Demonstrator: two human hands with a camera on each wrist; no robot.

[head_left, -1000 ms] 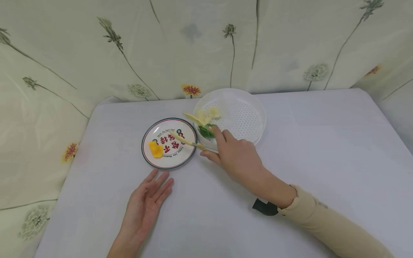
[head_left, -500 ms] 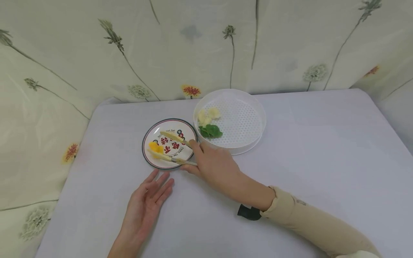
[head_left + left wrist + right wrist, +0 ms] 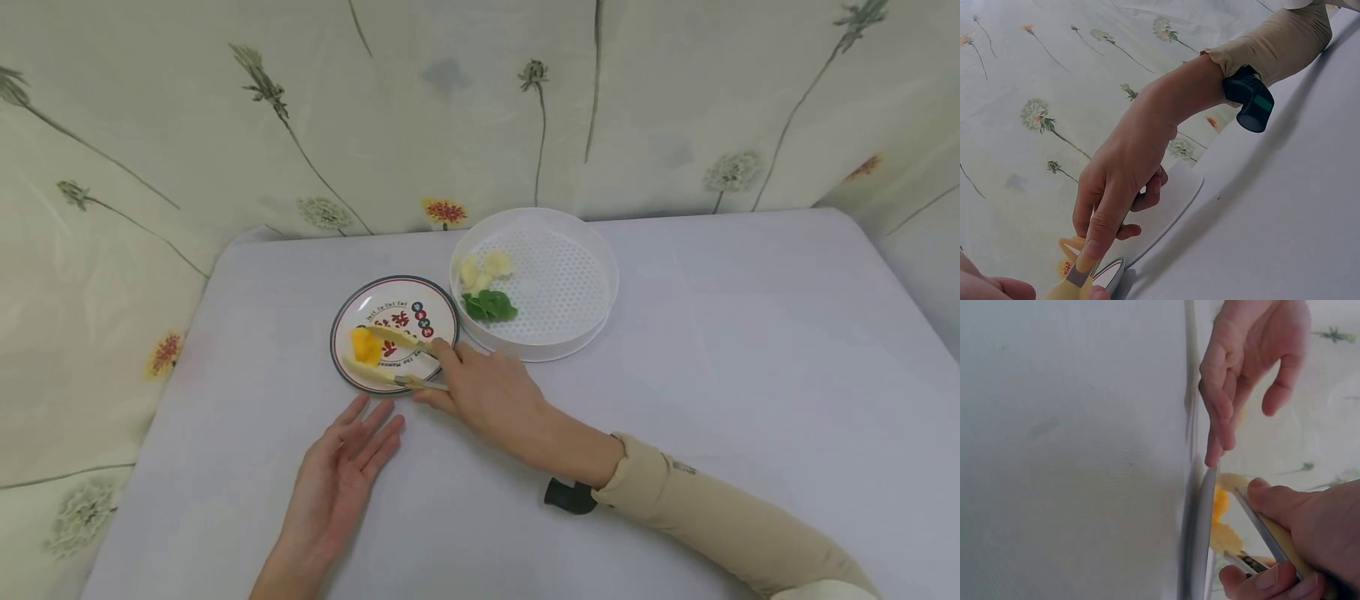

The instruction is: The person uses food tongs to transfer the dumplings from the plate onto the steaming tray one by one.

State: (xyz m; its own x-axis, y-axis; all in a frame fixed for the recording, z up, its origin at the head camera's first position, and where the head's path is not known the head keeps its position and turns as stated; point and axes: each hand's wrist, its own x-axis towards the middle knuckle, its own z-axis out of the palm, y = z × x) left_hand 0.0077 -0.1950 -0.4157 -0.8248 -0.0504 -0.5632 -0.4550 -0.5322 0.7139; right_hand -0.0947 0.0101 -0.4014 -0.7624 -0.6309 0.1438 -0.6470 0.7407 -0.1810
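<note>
In the head view, my right hand [image 3: 495,396] grips a pair of tongs [image 3: 372,374] with cream tips and metal arms. The spread tips lie over the plate [image 3: 390,288], one on either side of a bright yellow petal-like piece [image 3: 365,347]. Red characters and a dark rim mark this round white plate. My left hand [image 3: 337,483] lies palm up with relaxed fingers, its fingertips right at the plate's near rim. From the right wrist view, the tongs [image 3: 1277,540] reach over the plate's edge toward the yellow piece [image 3: 1220,503].
Right behind the plate stands a round white basket [image 3: 609,292] with a perforated bottom. Green leaves [image 3: 491,306] and several pale yellow pieces [image 3: 497,264] lie in its left part. A black wrist device [image 3: 570,496] hangs under the right sleeve. A flowered curtain [image 3: 637,108] borders the table's back.
The right hand has moved left from the basket to the plate with the tongs. Green leaves now lie loose in the basket. The yellow piece has shifted slightly between the tips. Left hand unmoved.
</note>
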